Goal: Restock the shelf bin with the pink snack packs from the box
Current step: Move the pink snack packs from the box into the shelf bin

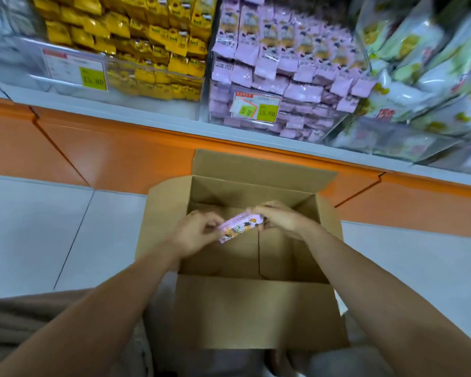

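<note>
A pink snack pack (239,226) is held over the open cardboard box (256,311). My left hand (195,234) pinches its lower left end and my right hand (282,217) grips its upper right end. Only the brown bottom of the box shows below the pack. Above, the clear shelf bin (348,123) stands heaped with several pink packs (278,50), with a price tag on its front.
A bin of yellow packs (147,47) stands left of the pink bin, and white-green bags (424,74) lie to its right. An orange shelf base (114,153) runs behind the box. Pale floor tiles (38,229) lie on both sides.
</note>
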Motion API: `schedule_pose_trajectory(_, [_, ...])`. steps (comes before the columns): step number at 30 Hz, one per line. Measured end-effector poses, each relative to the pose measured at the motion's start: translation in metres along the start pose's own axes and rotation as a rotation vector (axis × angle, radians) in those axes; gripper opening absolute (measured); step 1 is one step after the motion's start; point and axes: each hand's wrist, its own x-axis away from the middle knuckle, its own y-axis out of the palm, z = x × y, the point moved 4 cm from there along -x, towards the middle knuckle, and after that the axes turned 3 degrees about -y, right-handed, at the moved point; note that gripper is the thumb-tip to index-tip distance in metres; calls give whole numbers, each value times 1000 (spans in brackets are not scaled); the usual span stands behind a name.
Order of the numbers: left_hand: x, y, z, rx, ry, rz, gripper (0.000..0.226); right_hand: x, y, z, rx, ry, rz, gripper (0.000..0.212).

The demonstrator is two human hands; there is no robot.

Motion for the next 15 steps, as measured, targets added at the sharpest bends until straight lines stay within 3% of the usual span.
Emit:
schedule_pose_trajectory(3, [5, -12, 29, 272, 25, -6, 9, 24, -8, -27, -120, -133, 86, 36])
schedule_pose_trajectory(7, [22, -30, 64, 435, -15, 77, 16, 51, -1, -50, -326, -342, 222, 34])
schedule_pose_trajectory(10, [35, -37, 84, 527, -25, 130, 4, 69, 10, -66, -396, -502, 320, 29])
schedule_pose_trajectory(12, [41, -42, 95, 610, -32, 166, 16, 81, 16, -74, -319, -594, 351, 41])
schedule_pose_trajectory(15, [47, -50, 117, 688, -17, 211, 7, 98, 25, -82, -85, -692, 359, 63])
